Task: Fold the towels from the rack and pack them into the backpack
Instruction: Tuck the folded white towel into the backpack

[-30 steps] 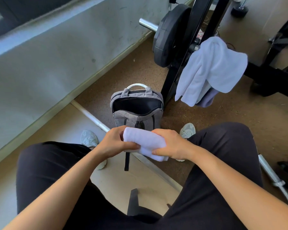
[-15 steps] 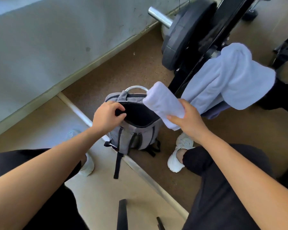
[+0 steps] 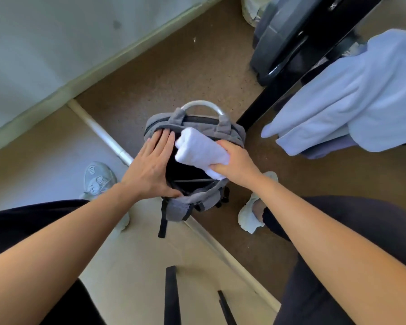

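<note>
Left hand over backpack, rack beside

Centre frame, the rolled towel is white; the backpack is grey, black inside, with black straps. Upper right, pale bluish-white towels cover a lavender towel on a black rack. The floor is speckled brown.

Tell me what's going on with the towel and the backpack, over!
Left hand flat on backpack rim, holding the mouth open. Right hand grips rolled towel, over the opening, not yet inside. More towels on rack. Nothing blocking.
</note>
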`<state>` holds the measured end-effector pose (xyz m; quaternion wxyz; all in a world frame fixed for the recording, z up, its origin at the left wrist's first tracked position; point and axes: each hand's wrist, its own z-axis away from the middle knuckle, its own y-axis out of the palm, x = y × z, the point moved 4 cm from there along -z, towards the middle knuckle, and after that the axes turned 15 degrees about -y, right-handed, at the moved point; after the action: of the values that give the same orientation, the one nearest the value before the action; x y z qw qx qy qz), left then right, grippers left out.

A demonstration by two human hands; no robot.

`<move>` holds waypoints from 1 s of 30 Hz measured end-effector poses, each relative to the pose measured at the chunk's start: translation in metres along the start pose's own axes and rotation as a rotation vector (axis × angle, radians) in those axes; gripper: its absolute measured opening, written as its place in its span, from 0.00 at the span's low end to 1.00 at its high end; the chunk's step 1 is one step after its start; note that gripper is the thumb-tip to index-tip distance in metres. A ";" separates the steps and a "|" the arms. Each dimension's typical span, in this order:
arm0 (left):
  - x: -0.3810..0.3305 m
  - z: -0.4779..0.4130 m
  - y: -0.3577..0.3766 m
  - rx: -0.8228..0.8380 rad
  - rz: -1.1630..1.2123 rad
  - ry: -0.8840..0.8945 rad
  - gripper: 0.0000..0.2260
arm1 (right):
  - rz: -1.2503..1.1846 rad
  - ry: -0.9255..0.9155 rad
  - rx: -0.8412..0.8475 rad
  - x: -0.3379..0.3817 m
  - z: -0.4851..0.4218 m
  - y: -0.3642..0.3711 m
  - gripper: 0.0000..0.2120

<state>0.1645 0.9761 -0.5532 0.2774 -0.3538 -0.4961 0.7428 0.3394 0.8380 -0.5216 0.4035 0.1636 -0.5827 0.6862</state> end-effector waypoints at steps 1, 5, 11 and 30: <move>0.000 0.002 0.001 0.015 -0.016 -0.006 0.68 | 0.094 0.037 0.059 -0.011 0.002 0.003 0.02; -0.008 0.009 0.005 0.051 -0.078 0.007 0.71 | 0.274 0.104 0.137 -0.047 0.013 0.018 0.06; -0.020 0.010 0.006 0.071 -0.139 0.020 0.73 | 0.576 -0.052 0.289 -0.041 -0.004 0.047 0.16; -0.017 -0.003 -0.005 0.024 -0.035 -0.022 0.71 | 0.431 0.120 0.468 -0.067 -0.045 0.096 0.18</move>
<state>0.1774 0.9665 -0.5451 0.2892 -0.3336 -0.4961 0.7476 0.3209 0.8562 -0.6440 0.2337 0.0842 -0.4055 0.8797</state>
